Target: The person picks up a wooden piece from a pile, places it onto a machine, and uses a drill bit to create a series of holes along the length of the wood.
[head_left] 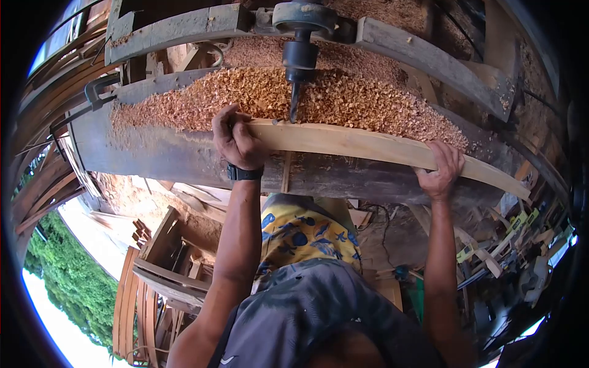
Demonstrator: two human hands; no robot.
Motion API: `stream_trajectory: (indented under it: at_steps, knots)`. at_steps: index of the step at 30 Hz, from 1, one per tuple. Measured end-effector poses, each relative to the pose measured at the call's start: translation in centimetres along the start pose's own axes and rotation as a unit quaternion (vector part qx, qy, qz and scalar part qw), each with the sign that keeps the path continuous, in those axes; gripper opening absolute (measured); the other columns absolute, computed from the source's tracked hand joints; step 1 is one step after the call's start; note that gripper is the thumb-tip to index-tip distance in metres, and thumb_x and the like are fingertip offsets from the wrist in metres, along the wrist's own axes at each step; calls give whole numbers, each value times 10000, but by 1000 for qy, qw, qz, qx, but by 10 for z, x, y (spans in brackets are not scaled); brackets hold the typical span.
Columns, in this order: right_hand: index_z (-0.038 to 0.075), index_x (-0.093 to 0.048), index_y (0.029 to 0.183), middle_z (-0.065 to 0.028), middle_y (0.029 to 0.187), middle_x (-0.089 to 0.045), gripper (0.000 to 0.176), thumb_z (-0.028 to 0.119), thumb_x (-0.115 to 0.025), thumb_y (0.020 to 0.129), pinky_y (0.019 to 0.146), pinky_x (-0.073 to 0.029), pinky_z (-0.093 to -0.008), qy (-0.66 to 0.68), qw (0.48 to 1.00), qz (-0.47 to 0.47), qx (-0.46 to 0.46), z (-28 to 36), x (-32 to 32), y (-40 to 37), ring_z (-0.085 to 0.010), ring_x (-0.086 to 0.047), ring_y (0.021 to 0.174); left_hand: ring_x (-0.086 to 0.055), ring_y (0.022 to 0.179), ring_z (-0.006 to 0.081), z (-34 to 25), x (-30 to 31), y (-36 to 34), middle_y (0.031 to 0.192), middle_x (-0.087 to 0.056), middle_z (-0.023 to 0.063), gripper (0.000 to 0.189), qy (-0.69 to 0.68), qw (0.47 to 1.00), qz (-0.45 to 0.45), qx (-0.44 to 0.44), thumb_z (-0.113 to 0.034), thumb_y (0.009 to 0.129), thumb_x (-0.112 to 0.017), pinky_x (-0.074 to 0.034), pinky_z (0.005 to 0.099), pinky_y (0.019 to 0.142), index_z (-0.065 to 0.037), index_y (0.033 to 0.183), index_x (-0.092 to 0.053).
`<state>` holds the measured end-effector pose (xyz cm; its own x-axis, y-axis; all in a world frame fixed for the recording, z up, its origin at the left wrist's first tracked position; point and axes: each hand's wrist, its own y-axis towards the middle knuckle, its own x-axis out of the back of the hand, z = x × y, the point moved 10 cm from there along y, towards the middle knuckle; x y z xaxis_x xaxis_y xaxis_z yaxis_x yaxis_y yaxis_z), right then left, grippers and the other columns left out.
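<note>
A long, pale, curved wooden piece (356,140) lies across the work table (202,161). Near its left end, my left hand (238,140) holds it, with bent fingers and a dark watch on the wrist. My right hand (440,168) grips the same piece toward its right end, fingers over the top. Between the hands, a drill bit (295,101) hangs from a dark chuck (300,56), its tip at the far edge of the wood near the left end. Whether the tip touches the wood is hard to tell.
Wood chips (202,101) are heaped behind the piece and round the bit. A wooden beam (429,61) crosses behind the chuck. A metal clamp (95,92) sits at the table's left end. Curved wooden parts (126,300) stand at the lower left; tools and scraps lie at the right.
</note>
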<state>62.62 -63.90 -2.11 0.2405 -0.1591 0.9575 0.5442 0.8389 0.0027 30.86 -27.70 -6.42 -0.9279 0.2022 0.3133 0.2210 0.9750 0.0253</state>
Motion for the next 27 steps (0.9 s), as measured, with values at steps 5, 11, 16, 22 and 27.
stream_trajectory:
  at_steps: [5,11,16,22,27]
  knots:
    - [152,-767,1223,-42,1245,-744,614,314,-951,659,1105,-396,-504,17,1000,-13,-7,-3,0,-2,-307,-648,1169,-581,848,130,6,2,-3,953,-642,52,308,-41,999,-23,10,3,1021,-493,-485,277,771,-24,1302,-615]
    - [158,-783,1199,-44,1219,-745,581,327,-942,666,1113,-393,-503,37,999,26,10,-1,5,7,-307,-645,1166,-585,831,154,18,29,-38,996,-638,75,204,54,998,-7,25,-19,1035,-496,-515,314,804,-11,1196,-622]
    - [152,-796,1186,-41,1205,-747,597,308,-956,633,1106,-399,-491,36,998,39,31,-1,5,11,-306,-646,1167,-612,858,166,12,36,-56,986,-639,88,224,72,996,-36,41,5,1016,-495,-527,322,819,-2,1190,-636]
    - [129,-789,1175,-51,1197,-756,587,270,-946,628,1105,-400,-487,53,998,35,31,-1,6,9,-308,-654,1153,-595,862,128,12,29,-54,985,-657,55,246,54,998,-13,22,16,1012,-489,-509,288,811,-18,1162,-681]
    - [114,-779,1179,-71,1202,-754,581,227,-924,628,1119,-402,-510,48,998,34,14,-3,7,9,-327,-657,1151,-605,846,139,6,24,-51,977,-661,61,266,75,997,-14,-11,35,994,-484,-525,303,796,-21,1166,-679]
